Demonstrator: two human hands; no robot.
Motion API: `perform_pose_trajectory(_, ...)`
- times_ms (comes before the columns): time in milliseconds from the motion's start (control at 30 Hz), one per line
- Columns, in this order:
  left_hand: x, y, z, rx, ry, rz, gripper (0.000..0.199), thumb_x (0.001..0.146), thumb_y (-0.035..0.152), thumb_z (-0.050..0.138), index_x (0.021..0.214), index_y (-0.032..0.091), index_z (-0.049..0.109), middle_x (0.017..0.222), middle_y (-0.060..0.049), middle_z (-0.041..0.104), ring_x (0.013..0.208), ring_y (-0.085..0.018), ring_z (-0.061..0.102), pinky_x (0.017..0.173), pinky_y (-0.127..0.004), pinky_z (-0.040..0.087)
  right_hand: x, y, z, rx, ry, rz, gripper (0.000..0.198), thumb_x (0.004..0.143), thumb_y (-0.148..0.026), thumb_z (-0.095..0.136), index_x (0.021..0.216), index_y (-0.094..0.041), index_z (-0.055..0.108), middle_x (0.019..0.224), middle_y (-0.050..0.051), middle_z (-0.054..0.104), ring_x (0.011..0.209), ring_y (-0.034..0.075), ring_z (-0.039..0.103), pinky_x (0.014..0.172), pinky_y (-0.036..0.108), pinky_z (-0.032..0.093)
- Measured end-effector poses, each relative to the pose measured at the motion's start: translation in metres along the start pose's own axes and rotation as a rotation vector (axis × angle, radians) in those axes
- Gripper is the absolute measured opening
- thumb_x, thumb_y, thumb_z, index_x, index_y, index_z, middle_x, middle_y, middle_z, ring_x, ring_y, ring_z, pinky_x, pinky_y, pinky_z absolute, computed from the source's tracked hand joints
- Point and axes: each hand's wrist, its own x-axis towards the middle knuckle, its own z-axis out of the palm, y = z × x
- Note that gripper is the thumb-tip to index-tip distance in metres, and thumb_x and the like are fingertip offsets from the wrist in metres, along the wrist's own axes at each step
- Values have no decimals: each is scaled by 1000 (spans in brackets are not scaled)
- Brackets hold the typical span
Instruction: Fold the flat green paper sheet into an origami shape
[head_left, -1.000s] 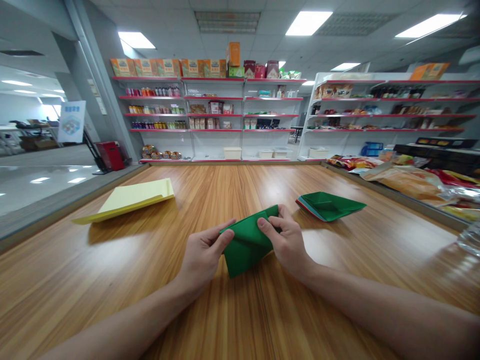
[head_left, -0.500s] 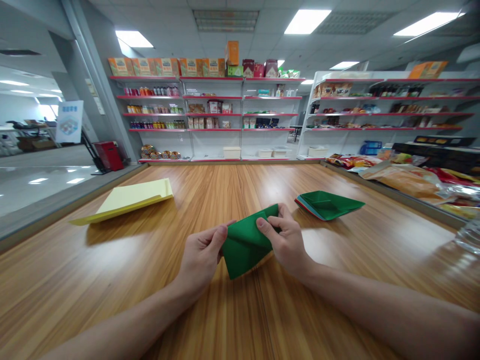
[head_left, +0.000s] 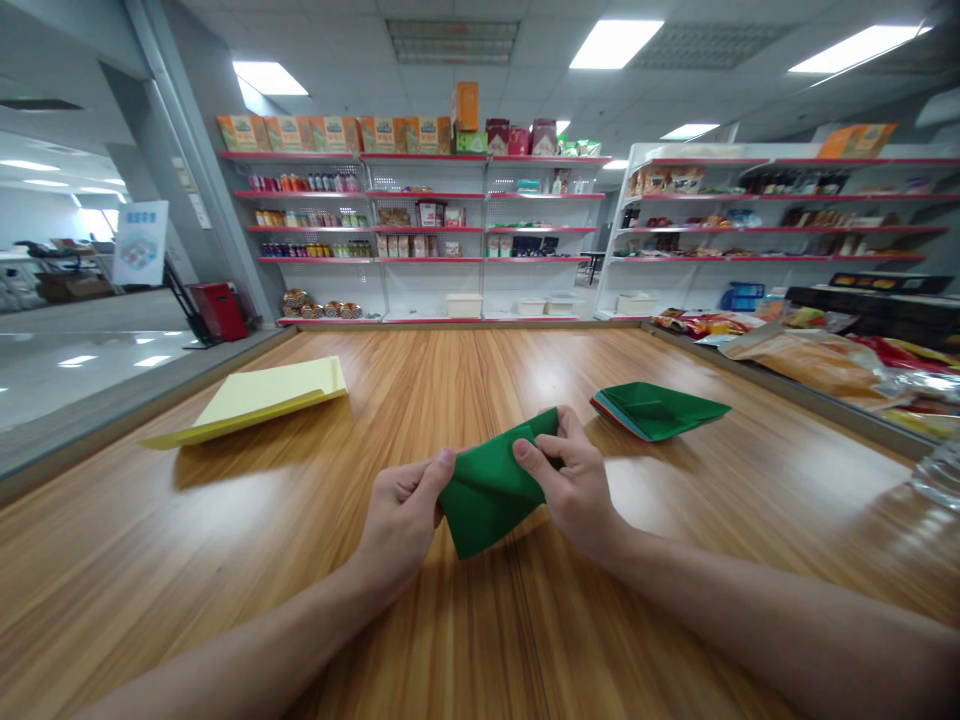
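One yellow paper stack at left of frame, resting on the desk, well apart from the work. Nearer centre, left hand pinching the left end of a folded green paper, thumb in front, fingers mostly hidden behind. Folded green paper in the middle of the frame, between both hands, tilted with right end higher; contact with the desk below, impossible to tell. Just right of centre, right hand gripping the other end, thumb pressed to the front face. Apparently a folding step, probably lining up or flattening a layer along the top edge; next move likely calling for a steady right grip and firm pressure along the crease. Farther right, layered folded papers, green uppermost, on the desk.
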Motion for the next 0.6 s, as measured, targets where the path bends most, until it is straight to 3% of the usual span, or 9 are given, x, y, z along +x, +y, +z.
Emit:
perform_pose_trajectory(200, 0, 8, 5, -178, -62, -84, 39, 82, 47, 64, 91, 11, 74, 88, -12, 73, 88, -25, 66, 81, -36, 53, 0, 1, -1, -13, 24, -13, 44, 88, -33, 56, 48, -18, 44, 78, 1, 39, 74, 16, 45, 68, 33, 37)
perform_pose_trajectory(433, 3, 6, 6, -273, 66, -144, 43, 73, 47, 73, 95, 9, 72, 88, -13, 73, 90, -24, 66, 83, -33, 53, 1, 4, 0, -31, 60, -18, 44, 87, -33, 57, 48, -18, 44, 77, 1, 40, 75, 16, 45, 68, 33, 36)
perform_pose_trajectory(600, 4, 4, 6, -259, 123, -89, 32, 66, 27, 83, 91, 13, 71, 86, -7, 72, 79, -16, 65, 77, -26, 53, -1, 3, 1, -67, 104, -16, 44, 87, -33, 58, 48, -18, 45, 75, 1, 39, 74, 17, 44, 68, 33, 36)
